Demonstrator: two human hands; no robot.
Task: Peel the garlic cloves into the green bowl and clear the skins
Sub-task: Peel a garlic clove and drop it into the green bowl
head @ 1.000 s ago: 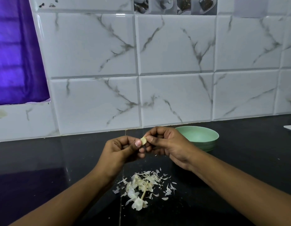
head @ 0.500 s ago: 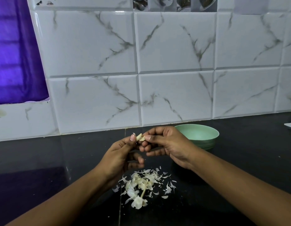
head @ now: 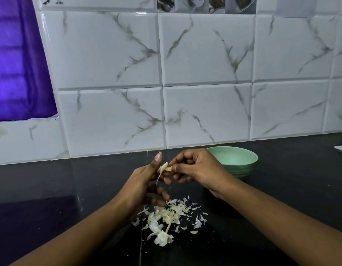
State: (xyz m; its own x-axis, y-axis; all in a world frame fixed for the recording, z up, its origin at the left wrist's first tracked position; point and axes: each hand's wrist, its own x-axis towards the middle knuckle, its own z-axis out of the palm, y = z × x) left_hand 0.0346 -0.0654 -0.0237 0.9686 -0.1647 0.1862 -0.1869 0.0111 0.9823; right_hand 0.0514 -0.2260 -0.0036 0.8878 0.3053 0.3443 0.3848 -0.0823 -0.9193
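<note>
The black bench (head: pixel 70 185) carries all the work, with both forearms reaching in over its near edge and the hands meeting above its middle.

The right hand (head: pixel 200 167) is the holding hand. Its thumb and forefinger pinch the garlic clove (head: pixel 167 167), and its other fingers curl beneath. The left hand (head: pixel 139 181) is the stripping hand. Its thumb stands upright against a strip of skin (head: pixel 159 176) and appears to pinch it against the forefinger, while the lower fingers hang loosely curled.

The green bowl (head: pixel 241 170) stands on the bench just behind the right hand, near the wall. Whether it holds any cloves cannot be told from this angle.

The pile of skins (head: pixel 166 217) lies on the bench directly below the hands, with loose flakes scattered to its right.

The step in hand is judged to be stripping the skin from the clove.

1. Hold the clove firm but not crushed, gripping by its ends so that the sides stay exposed.
2. Draw the strip down and away along the length of the clove, so that it comes off whole rather than in flakes.
3. Work above the pile, so that the waste falls in one place for clearing.
4. Check for clinging film before moving the clove over the bowl
</note>
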